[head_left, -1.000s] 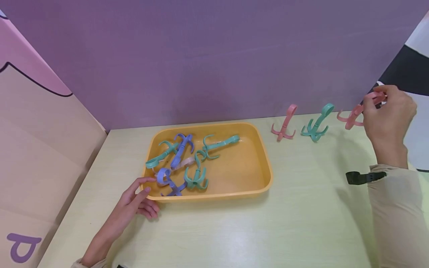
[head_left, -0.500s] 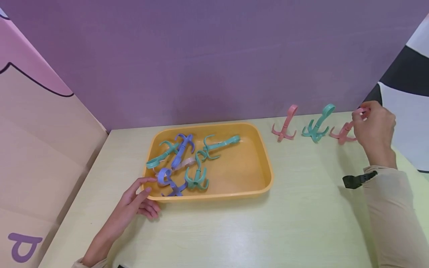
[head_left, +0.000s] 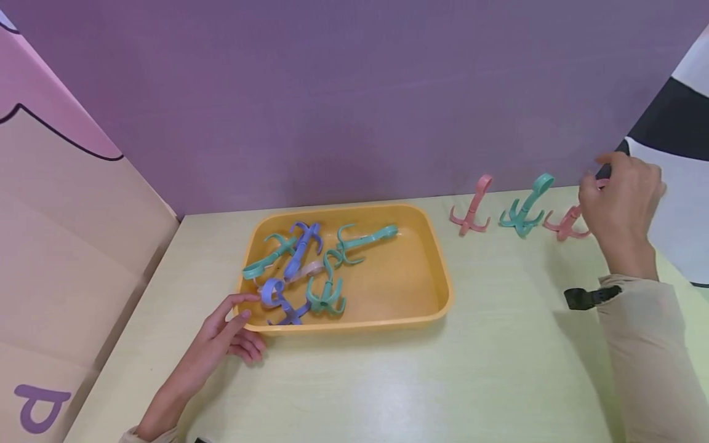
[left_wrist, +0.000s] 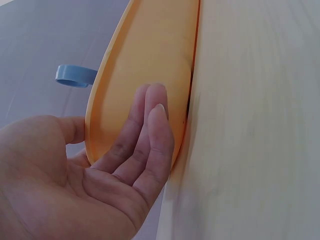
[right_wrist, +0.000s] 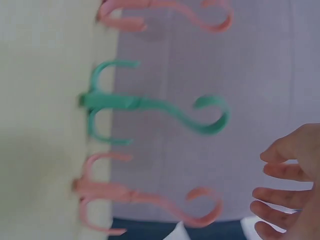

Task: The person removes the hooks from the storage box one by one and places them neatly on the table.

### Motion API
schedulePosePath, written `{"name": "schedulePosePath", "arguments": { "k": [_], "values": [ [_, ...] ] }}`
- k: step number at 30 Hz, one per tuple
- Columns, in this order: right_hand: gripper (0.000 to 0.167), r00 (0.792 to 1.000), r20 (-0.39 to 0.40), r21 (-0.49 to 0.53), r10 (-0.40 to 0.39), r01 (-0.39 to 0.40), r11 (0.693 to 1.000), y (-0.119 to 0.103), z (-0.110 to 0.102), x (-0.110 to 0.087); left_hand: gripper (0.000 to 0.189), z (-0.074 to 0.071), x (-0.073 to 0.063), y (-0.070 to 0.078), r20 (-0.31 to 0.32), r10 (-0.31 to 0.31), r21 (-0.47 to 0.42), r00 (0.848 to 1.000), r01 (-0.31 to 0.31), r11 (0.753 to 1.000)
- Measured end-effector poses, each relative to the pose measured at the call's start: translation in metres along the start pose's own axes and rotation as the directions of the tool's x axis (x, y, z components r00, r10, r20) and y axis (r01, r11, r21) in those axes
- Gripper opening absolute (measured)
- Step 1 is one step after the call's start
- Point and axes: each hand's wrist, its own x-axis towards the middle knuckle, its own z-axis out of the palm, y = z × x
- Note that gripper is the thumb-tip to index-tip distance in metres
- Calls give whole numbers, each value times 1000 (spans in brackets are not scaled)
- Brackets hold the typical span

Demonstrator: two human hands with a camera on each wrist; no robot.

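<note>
My right hand [head_left: 624, 203] is above and beside the rightmost pink claw hook [head_left: 566, 224] in the head view. The right wrist view shows its fingers spread loosely, apart from that pink hook's curled top. The hook stands upright on the table with its prongs down; in the head view the hand hides part of its stem. A green claw hook [head_left: 522, 215] and another pink claw hook [head_left: 469, 215] stand left of it in a row. My left hand [head_left: 213, 335] grips the near left corner of the yellow tray [head_left: 354, 328], thumb at the rim and several fingers against the outer wall.
Inside the tray several claw hooks lie jumbled toward the left: green ones [head_left: 327, 295], blue ones [head_left: 301, 249] and a pale pink one [head_left: 307, 269]. A purple wall [head_left: 343, 104] rises behind the table, and a patterned panel [head_left: 681, 203] borders the right side.
My right hand brought the pink hook down and left to stand beside the green one, then let go and rose slightly. The left hand and tray have stayed put.
</note>
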Motion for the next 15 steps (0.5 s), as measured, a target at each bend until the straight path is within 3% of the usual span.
{"name": "schedulePosePath", "arguments": {
  "k": [3, 15],
  "values": [
    [40, 997, -51, 37, -57, 58, 998, -18, -5, -3, 35, 0, 1, 0, -2, 1, -1, 1000, -1, 1000],
    [32, 974, -51, 162, -221, 227, 960, -73, -10, -25, 36, 0, 0, -1, -5, -10, 4, 1000, 10, 1000]
  ]
}}
